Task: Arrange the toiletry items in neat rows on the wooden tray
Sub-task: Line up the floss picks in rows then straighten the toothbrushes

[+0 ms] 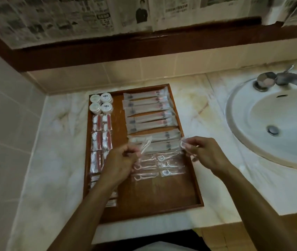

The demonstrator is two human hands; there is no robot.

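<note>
A wooden tray [155, 196] lies on the marble counter. Several long wrapped toothbrush packs [149, 113] lie in a column on its right half. Round white jars [101, 103] stand at its far left corner, with red-and-white sachets [101, 131] in rows below them. Clear floss pick packets [160, 165] lie in two columns near the tray's middle. My left hand [120, 163] pinches one clear floss packet [145, 146] above the tray. My right hand [203, 153] pinches another small clear packet [183, 143] over the tray's right rim.
A white sink basin [270, 124] with a metal tap [292, 78] sits to the right of the tray. A tiled wall closes the left side. Behind the counter runs a dark wooden frame [144, 46] with newspaper sheets above it.
</note>
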